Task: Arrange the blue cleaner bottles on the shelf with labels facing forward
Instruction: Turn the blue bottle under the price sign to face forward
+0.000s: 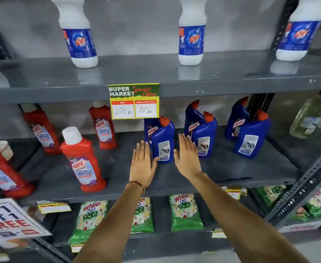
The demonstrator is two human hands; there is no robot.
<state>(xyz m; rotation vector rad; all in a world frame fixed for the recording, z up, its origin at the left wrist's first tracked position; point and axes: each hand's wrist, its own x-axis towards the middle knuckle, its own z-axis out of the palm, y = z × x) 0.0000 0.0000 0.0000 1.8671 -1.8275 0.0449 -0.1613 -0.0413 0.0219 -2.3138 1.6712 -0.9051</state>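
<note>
Both hands reached over the front edge of the middle shelf (232, 173), the left hand (141, 165) and right hand (187, 158) flat with fingers extended, gripping nothing. Between them stood a blue cleaner bottle (162, 141), back label outward, the left thumb (154, 161) touching its base.

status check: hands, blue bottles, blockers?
Left hand and right hand open, flanking front blue bottle. Its back label faces out; not gripped. Price tag overhangs above; nothing blocking.
</note>
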